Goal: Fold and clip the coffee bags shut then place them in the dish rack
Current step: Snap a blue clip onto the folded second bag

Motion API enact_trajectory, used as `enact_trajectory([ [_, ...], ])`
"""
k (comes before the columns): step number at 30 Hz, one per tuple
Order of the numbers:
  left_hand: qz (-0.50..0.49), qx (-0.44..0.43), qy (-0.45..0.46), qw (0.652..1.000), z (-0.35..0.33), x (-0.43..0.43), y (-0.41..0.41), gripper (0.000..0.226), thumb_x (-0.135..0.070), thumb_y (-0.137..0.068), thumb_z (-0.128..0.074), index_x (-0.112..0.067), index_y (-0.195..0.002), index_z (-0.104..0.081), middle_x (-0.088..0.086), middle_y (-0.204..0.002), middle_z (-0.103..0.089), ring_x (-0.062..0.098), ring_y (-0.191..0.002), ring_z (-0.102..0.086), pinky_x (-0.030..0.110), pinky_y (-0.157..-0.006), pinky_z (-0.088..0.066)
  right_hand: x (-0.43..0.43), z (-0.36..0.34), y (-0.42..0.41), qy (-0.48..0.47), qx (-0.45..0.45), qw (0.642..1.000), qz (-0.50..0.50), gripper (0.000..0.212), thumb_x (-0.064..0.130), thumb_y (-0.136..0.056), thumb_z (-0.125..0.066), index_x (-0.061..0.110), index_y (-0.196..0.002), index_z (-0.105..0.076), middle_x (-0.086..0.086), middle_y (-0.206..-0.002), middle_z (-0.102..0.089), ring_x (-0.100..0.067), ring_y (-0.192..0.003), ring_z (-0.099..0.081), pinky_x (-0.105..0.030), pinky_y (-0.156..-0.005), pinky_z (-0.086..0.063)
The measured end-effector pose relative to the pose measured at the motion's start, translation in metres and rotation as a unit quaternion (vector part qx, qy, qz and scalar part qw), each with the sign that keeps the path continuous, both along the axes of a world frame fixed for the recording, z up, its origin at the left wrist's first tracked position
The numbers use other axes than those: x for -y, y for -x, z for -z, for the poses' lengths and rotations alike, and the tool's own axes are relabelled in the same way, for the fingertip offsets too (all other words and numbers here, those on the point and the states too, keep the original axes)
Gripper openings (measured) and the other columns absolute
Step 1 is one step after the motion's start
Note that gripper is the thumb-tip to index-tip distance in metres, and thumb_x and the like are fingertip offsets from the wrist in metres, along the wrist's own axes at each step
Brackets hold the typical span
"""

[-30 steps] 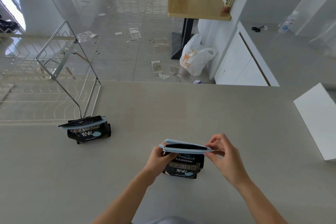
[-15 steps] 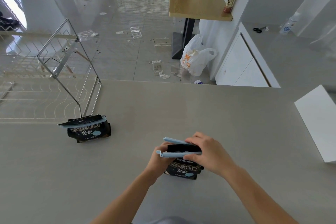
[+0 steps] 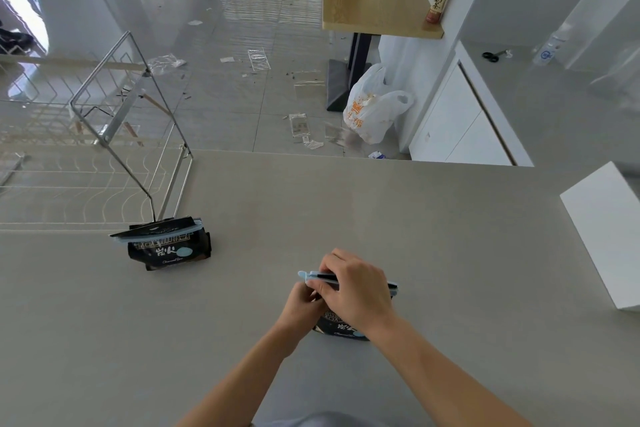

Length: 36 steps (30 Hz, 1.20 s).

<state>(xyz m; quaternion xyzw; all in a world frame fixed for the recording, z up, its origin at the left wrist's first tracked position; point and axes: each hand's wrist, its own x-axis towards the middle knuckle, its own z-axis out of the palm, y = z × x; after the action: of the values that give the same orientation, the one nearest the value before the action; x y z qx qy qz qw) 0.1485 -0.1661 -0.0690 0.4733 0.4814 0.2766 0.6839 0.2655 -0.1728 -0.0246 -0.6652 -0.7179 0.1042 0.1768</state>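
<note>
Covering clip (image 3: 307,276) and bag (image 3: 341,328): right hand (image 3: 355,291)

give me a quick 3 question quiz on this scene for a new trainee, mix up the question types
1. True or false: the far coffee bag sits inside the dish rack.
2. What colour is the clip on the near coffee bag? A red, B light blue, C yellow.
3. Fill in: the ___ hand lies over the top of that clip.

Key
1. False: it stands on the counter beside the rack.
2. B.
3. Right: the right hand covers the clip, while the left hand holds the bag's left side.
</note>
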Motion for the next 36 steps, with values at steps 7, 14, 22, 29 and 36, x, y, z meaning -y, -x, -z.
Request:
enact_trajectory([
  [7,-0.088,0.188,0.141,0.968,0.0,0.0,0.013,0.035,-0.021,-0.09,-0.039,-0.014,-0.095,-0.073,0.002,-0.091,-0.074,0.011,-0.086,-0.068,0.018,-0.065,-0.053,-0.001,0.002,0.0,-0.017,-0.028,0.999,0.031,0.034,0.055,-0.075,-0.064,0.024,-0.07,-0.05,0.009,-0.07,-0.057,-0.009,-0.061,-0.053,-0.023,-0.047,-0.036],
  [14,-0.108,0.199,0.137,0.964,-0.001,0.005,0.009,0.049,-0.042,-0.087,-0.045,-0.003,-0.106,-0.066,0.012,-0.102,-0.072,0.018,-0.098,-0.067,0.021,-0.072,-0.055,0.002,0.002,0.0,-0.01,-0.031,0.999,0.027,0.034,0.053,-0.074,-0.065,0.024,-0.069,-0.047,0.008,-0.069,-0.055,-0.009,-0.06,-0.052,-0.023,-0.048,-0.037],
  [22,-0.11,0.187,0.126,0.968,-0.003,0.003,0.01,0.048,-0.042,-0.086,-0.049,-0.001,-0.106,-0.064,0.012,-0.1,-0.071,0.017,-0.098,-0.066,0.022,-0.076,-0.054,0.003,-0.002,-0.003,0.013,-0.045,0.999,0.013,0.031,0.053,-0.077,-0.063,0.024,-0.073,-0.054,0.008,-0.075,-0.056,-0.008,-0.067,-0.054,-0.025,-0.053,-0.04],
  [29,-0.124,0.066,0.067,0.988,-0.01,0.001,0.015,0.024,-0.038,-0.086,-0.056,-0.023,-0.079,-0.073,-0.013,-0.078,-0.068,0.006,-0.088,-0.06,0.027,-0.084,-0.042,0.009,-0.024,-0.019,0.024,-0.075,0.997,-0.026,0.008,0.027,-0.086,-0.064,0.028,-0.09,-0.071,0.011,-0.085,-0.064,-0.008,-0.084,-0.055,-0.028,-0.062,-0.048],
  [36,-0.074,0.018,0.011,0.997,-0.018,-0.004,0.011,0.028,-0.032,-0.09,-0.056,-0.013,-0.072,-0.067,-0.004,-0.06,-0.057,0.007,-0.059,-0.05,0.015,-0.057,-0.041,-0.011,-0.054,-0.017,0.07,0.115,0.983,-0.125,0.009,0.027,-0.081,-0.054,0.023,-0.081,-0.063,0.003,-0.086,-0.066,-0.02,-0.083,-0.061,-0.027,-0.06,-0.035],
])
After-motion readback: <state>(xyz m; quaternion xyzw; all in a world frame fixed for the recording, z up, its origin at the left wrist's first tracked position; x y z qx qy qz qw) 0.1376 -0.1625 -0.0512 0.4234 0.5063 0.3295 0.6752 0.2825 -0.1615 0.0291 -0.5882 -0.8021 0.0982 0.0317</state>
